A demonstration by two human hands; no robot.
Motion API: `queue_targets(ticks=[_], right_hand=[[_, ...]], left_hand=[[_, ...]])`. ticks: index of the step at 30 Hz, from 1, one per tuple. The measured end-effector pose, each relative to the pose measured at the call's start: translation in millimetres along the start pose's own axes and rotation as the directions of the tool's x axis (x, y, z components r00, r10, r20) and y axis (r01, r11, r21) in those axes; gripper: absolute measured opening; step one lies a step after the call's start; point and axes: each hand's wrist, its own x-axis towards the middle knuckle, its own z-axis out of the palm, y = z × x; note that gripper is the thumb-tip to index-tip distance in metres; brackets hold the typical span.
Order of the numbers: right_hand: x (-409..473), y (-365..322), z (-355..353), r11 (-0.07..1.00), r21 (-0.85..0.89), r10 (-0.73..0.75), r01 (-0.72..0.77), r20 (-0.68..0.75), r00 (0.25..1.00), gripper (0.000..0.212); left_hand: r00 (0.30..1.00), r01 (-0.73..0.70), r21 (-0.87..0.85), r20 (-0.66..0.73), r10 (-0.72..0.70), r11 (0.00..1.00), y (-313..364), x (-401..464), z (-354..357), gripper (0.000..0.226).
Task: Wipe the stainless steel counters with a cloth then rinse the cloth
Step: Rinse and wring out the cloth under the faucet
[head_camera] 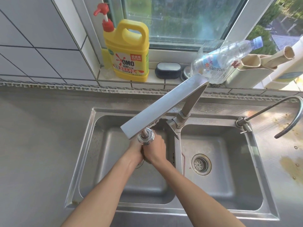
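Steel counter (36,145) spans the scene, its double sink (178,208) set in the middle. Over the left basin the long flat faucet (164,108) reaches to its round head. Under that head both hands press together, left hand (135,150) and right hand (155,149) clamped round a dark cloth (161,124), mostly hidden. Far behind stands a yellow detergent jug (129,51).

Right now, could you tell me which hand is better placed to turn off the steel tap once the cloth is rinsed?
Probably the right hand: it is nearer the steel tap's base lever than the left hand.
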Motion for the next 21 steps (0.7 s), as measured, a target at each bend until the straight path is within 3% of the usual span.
queue_targets(ticks=[3, 7, 11, 13, 16, 18, 21], right_hand=[[-2, -1, -2, 0.999, -0.024, -0.038, 0.039, 0.055, 0.998, 0.013], [19, 3, -10, 0.999, 0.017, 0.050, -0.050, -0.053, 0.997, 0.025], [-9, 0, 14, 1.000, 0.008, -0.029, 0.029, 0.033, 0.999, 0.019], [0, 1, 10, 0.998, -0.011, -0.054, 0.054, 0.051, 0.997, 0.012], [26, 7, -4, 1.000, -0.013, -0.019, 0.019, 0.015, 1.000, 0.020], [36, 13, -9, 0.993, 0.114, 0.019, -0.022, 0.023, 1.000, 0.034], [37, 23, -23, 0.888, 0.446, 0.050, -0.109, 0.141, 0.989, 0.044]], left_hand=[[0.998, -0.059, 0.012, 0.020, 0.059, 0.998, -1, -2, 0, 0.028], [0.995, -0.097, 0.121, 0.011, 0.096, 0.988, -17, -6, 3, 0.025], [0.994, -0.106, 0.044, 0.039, 0.104, 0.993, 4, 3, -10, 0.031], [0.997, -0.074, 0.068, 0.033, 0.072, 0.995, -1, 1, -10, 0.029], [0.982, 0.002, 0.137, 0.186, -0.028, 0.991, -13, -7, -11, 0.016], [0.981, -0.053, 0.229, 0.194, 0.007, 0.972, -10, -6, -26, 0.028], [0.980, -0.198, 0.362, 0.073, 0.184, 0.911, 2, -2, -61, 0.050]])
